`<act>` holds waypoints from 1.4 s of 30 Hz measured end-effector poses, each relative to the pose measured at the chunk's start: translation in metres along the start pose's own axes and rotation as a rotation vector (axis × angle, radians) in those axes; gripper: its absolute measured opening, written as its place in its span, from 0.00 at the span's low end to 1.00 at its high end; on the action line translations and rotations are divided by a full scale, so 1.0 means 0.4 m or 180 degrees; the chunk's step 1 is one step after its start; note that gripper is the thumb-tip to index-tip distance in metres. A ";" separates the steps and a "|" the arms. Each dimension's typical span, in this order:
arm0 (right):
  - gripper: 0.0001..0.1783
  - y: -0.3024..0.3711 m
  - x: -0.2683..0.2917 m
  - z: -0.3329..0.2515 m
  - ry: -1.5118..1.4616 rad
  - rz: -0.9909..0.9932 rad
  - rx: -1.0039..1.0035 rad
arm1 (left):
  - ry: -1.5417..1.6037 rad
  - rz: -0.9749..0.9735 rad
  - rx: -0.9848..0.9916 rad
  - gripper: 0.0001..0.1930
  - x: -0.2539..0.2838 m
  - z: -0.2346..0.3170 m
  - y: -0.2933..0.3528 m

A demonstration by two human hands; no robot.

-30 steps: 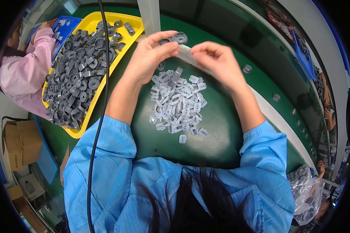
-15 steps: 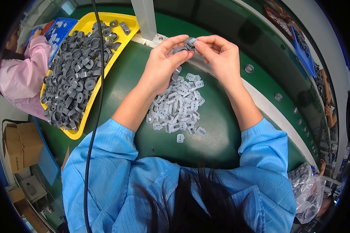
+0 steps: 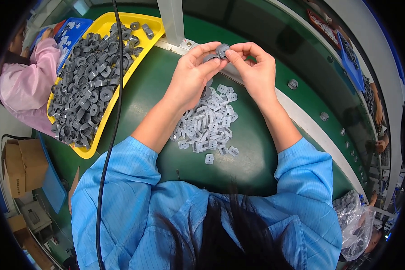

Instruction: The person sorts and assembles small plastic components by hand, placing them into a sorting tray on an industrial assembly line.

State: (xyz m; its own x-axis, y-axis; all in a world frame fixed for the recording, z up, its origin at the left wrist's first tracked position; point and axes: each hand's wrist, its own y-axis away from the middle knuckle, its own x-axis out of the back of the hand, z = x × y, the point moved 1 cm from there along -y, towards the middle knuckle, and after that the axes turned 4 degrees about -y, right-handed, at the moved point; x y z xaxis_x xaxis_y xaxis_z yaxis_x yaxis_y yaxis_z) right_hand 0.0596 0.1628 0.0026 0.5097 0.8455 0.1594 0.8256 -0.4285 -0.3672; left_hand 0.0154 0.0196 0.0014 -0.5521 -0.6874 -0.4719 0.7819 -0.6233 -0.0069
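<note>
Above the far edge of the bench, my two hands meet at a small grey ring-shaped plastic part [image 3: 222, 50]. My left hand [image 3: 190, 75] is closed around it from the left, with another grey part [image 3: 210, 57] between its fingers and a further one [image 3: 206, 93] showing below the palm. The thumb and fingers of my right hand [image 3: 258, 72] pinch the ring-shaped part from the right. Under my hands lies a loose pile of small translucent white plastic pieces [image 3: 207, 123], each with holes. One such piece [image 3: 209, 159] lies apart at the near side.
A yellow tray [image 3: 141, 51] heaped with grey parts [image 3: 83, 85] stands at left, a black cable [image 3: 117, 103] hanging across it. Beyond the bench, a green belt [image 3: 308, 96] carries scattered small parts. A co-worker in a pink sleeve [image 3: 33, 83] sits far left. A metal post [image 3: 171, 20] rises ahead.
Both hands keep their grip on the grey part, with only slight finger movement. The view has shifted a little. Small parts on the green belt appear slightly nearer.
</note>
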 end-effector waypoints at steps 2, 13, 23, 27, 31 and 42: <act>0.08 0.000 0.000 -0.002 0.0048 -0.0031 0.0070 | 0.0009 -0.0019 -0.0071 0.21 0.001 0.002 -0.003; 0.07 0.003 0.007 -0.006 0.0509 0.0000 0.0490 | -0.0009 -0.0055 -0.0012 0.20 0.005 -0.005 -0.002; 0.12 -0.028 0.039 0.002 -0.1310 -0.0996 -0.1154 | -0.0079 0.0025 -0.0046 0.18 0.010 -0.004 -0.008; 0.12 -0.019 0.033 -0.001 -0.0819 -0.0795 -0.0979 | -0.0362 -0.0096 -0.0002 0.19 0.008 -0.003 -0.003; 0.13 -0.017 0.027 -0.020 -0.0112 -0.0643 -0.0720 | -0.0385 -0.0060 -0.0029 0.18 0.004 -0.001 0.001; 0.07 -0.009 0.019 -0.018 0.0176 -0.0326 0.0005 | -0.0473 -0.0094 -0.0155 0.19 -0.002 -0.007 0.005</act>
State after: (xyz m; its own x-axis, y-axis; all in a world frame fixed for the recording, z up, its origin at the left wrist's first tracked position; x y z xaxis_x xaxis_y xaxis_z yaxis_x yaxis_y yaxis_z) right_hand 0.0624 0.1686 0.0117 0.4353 0.8659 0.2463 0.8736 -0.3402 -0.3479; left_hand 0.0181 0.0199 -0.0007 -0.6090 -0.7188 -0.3352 0.7758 -0.6277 -0.0634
